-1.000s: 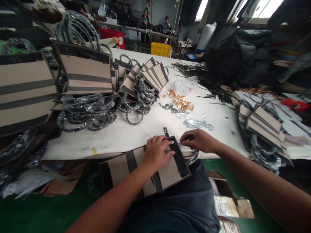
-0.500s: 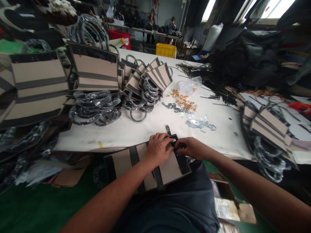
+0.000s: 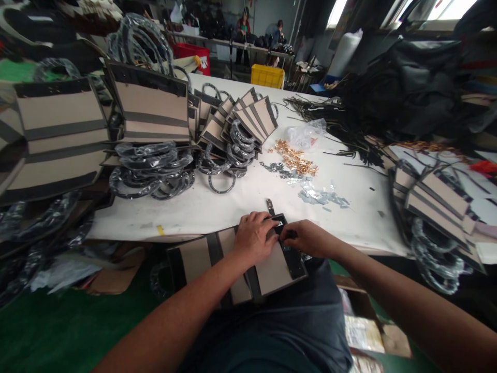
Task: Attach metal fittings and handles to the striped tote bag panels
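Note:
A beige bag panel (image 3: 272, 272) with dark bands and black edging lies tilted across my lap and the table's front edge. My left hand (image 3: 254, 239) rests on it, palm down, thumb and forefinger apart beside a black strip (image 3: 297, 263) at the panel's right end. A small white patch (image 3: 280, 224) shows on that strip near the fingertips. My right hand (image 3: 308, 238) is closed in a pinch over the strip; what the fingers hold is hidden. Beyond the panel's top corner sticks out a short dark tab with a metal end (image 3: 270, 205).
On the white table (image 3: 186, 217) lie gold metal fittings (image 3: 297, 159), grey metal pieces (image 3: 324, 198) and a clear plastic bag (image 3: 306, 133). Bag panels with plastic-wrapped handles (image 3: 147, 160) pile up at left; more panels (image 3: 438, 199) stand at right. Two people work far back.
The view has shifted slightly. My right hand's fingers have curled a little more over the black strip; my left hand keeps its place on the panel.

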{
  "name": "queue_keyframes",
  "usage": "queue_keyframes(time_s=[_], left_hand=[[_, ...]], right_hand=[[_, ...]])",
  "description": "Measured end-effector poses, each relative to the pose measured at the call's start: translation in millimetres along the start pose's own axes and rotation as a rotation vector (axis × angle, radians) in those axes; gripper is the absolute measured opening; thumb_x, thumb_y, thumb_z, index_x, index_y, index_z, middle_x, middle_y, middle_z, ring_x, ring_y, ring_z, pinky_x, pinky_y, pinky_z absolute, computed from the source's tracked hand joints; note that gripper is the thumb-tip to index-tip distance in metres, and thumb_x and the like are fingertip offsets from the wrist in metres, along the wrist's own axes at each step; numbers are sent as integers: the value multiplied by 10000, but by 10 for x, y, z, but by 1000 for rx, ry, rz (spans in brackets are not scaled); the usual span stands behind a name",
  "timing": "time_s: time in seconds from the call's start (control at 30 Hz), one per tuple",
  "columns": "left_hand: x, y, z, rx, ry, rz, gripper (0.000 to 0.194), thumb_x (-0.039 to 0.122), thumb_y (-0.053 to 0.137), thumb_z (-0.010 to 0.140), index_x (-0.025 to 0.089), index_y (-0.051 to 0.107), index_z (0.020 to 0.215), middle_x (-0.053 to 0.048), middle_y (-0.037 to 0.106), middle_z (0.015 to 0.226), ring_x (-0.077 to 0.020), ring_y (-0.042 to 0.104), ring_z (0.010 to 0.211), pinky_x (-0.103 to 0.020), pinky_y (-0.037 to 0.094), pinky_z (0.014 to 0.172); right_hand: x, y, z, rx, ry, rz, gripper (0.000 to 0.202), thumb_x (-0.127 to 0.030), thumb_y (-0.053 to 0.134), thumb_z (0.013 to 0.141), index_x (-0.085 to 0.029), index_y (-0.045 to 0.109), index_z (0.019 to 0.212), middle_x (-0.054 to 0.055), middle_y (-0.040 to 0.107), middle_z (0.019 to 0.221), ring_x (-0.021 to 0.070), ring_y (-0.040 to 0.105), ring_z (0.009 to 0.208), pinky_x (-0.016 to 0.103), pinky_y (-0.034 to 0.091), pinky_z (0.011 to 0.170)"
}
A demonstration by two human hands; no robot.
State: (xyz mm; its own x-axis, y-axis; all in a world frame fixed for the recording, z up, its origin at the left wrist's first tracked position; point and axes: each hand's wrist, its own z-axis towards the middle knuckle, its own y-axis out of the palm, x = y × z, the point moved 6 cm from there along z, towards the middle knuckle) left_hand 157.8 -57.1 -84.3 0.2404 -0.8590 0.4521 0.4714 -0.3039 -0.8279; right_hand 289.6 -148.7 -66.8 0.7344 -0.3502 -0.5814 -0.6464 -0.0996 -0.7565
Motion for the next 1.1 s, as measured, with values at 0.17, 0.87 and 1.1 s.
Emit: queue_keyframes(time_s=[0.17,0.87,1.1], left_hand=[[-11,8,-3,-4,-4,-1,372,306,774,902,285,707,1267,-52,652,1334,-288,569,1222,-492,456,1019],[-9,4,-5,2,2,-10,358,316,784,907,281,707,1255,-60,657,1334,-285,579,1237,-480,457,1017],[-15,9,-1,-2,-6,-15,337,319,772,914,280,714,1244,-68,658,1342,-292,581,1234,-492,458,1024]], right_hand=[[-44,20,-14,65,6,-236,132,-193,697,877,-265,792,934,-6,779,897,196,687,814,279,431,725],[-35,103,-161,166,-27,-305,138,-221,667,943,-255,793,989,40,784,1012,241,726,944,311,475,794],[73,102,-227,269,-42,-120,160,-270,709,900,-251,777,1043,40,770,1034,236,710,934,330,505,835]])
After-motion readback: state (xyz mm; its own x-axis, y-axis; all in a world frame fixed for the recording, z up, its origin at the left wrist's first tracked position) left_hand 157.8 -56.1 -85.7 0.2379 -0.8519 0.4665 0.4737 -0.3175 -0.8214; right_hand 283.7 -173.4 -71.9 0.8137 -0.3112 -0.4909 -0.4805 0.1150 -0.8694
